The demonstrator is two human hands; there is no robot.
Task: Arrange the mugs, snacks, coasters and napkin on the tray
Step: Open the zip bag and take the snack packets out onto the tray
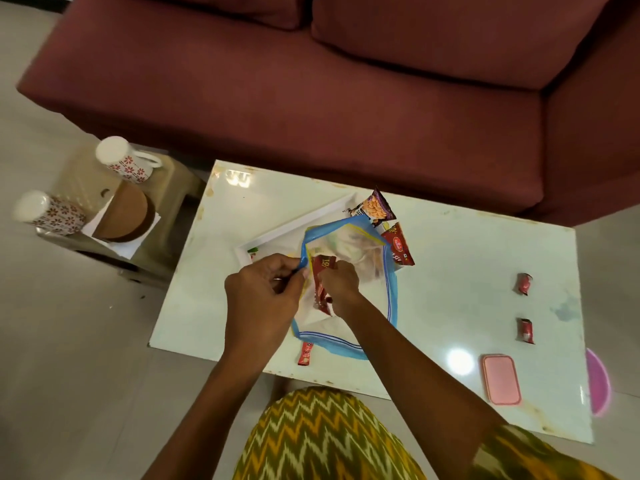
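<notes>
Snack packet (320, 284), red with "10/" legible, stands long-axis upright in the mouth of the zip bag (349, 258), over the white tray (277, 233) mid-surface. Right hand (337, 289) grip is clamped on it; left hand (263, 289) pinches the bag's blue rim. Tray lies just beyond both hands.

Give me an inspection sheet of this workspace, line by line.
Surface: white table, glossy, stained at edges.
Job's things: tray under zip bag; two snack packets at tray's far corner; two mugs and coasters on side stool.
Clutter: pink box, two small red wrappers.
Grippers: left hand holds bag's rim; right hand grips red packet.
Cables: nothing seen.
Surroundings: maroon sofa, tiled floor.
</notes>
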